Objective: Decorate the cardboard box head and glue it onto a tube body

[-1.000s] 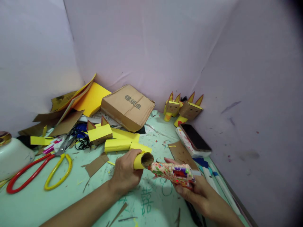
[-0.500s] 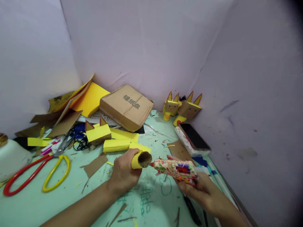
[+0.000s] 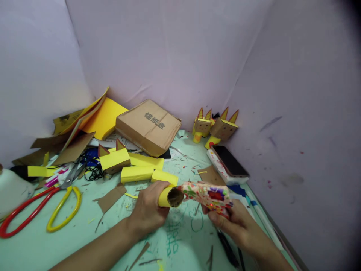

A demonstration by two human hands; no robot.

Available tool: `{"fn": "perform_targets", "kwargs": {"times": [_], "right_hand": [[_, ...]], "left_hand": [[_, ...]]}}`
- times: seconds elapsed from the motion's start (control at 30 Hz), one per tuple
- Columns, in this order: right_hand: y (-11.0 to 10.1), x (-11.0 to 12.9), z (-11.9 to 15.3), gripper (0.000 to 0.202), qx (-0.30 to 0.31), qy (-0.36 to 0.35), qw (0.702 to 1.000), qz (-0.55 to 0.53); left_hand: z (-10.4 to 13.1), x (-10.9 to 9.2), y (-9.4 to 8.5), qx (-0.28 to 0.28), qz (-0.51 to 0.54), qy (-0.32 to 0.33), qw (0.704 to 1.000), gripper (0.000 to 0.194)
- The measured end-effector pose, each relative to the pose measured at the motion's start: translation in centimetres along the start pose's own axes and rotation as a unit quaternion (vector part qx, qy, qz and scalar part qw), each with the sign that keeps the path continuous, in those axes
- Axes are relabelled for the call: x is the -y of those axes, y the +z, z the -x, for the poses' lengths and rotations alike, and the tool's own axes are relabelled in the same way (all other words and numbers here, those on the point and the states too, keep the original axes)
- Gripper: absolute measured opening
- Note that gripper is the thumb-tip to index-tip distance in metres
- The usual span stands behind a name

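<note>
My left hand (image 3: 152, 206) is wrapped round a short yellow cardboard tube (image 3: 165, 198), its open brown end turned toward the right. In my right hand (image 3: 235, 226) is a hot glue gun (image 3: 207, 195) with a colourful patterned cover and a small red light. The gun's nozzle meets the upper right rim of the tube's opening. Behind my left hand lie two more yellow tubes, one long roll (image 3: 137, 174) and one shorter roll (image 3: 165, 177). A yellow-topped cardboard box head (image 3: 115, 160) with two pointed ears sits to their left.
Red-and-yellow-handled scissors (image 3: 63, 188) lie at left, near a white container (image 3: 12, 192). A cardboard box (image 3: 149, 126) and yellow sheets (image 3: 105, 116) stand behind. Two finished-looking eared figures (image 3: 224, 130) are at the back right, near a phone (image 3: 229, 161). A black-handled tool (image 3: 228, 248) lies below my right hand.
The glue gun's nozzle has gone from the tube's lower right edge to its upper right rim. The tube has shifted slightly right and down, and the view has moved a little.
</note>
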State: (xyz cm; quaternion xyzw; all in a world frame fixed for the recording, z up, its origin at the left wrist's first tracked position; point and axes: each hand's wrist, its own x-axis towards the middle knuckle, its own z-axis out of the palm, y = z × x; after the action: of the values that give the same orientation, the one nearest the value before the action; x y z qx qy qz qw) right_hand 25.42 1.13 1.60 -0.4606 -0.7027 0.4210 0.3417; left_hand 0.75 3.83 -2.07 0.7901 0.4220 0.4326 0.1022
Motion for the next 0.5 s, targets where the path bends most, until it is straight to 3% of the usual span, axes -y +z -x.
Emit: {"fn": "perform_targets", "kwargs": {"times": [0.2,0.5], "right_hand": [[0.37,0.03,0.38,0.058,0.056,0.011,0.998,-0.006],[0.24,0.21,0.19,0.054,0.067,-0.020,0.998,0.011]], "left_hand": [[0.14,-0.13,-0.03,0.003,-0.011,0.026,1.000,0.022],[0.18,-0.15,0.13,-0.001,-0.020,0.030,0.999,0.020]]}}
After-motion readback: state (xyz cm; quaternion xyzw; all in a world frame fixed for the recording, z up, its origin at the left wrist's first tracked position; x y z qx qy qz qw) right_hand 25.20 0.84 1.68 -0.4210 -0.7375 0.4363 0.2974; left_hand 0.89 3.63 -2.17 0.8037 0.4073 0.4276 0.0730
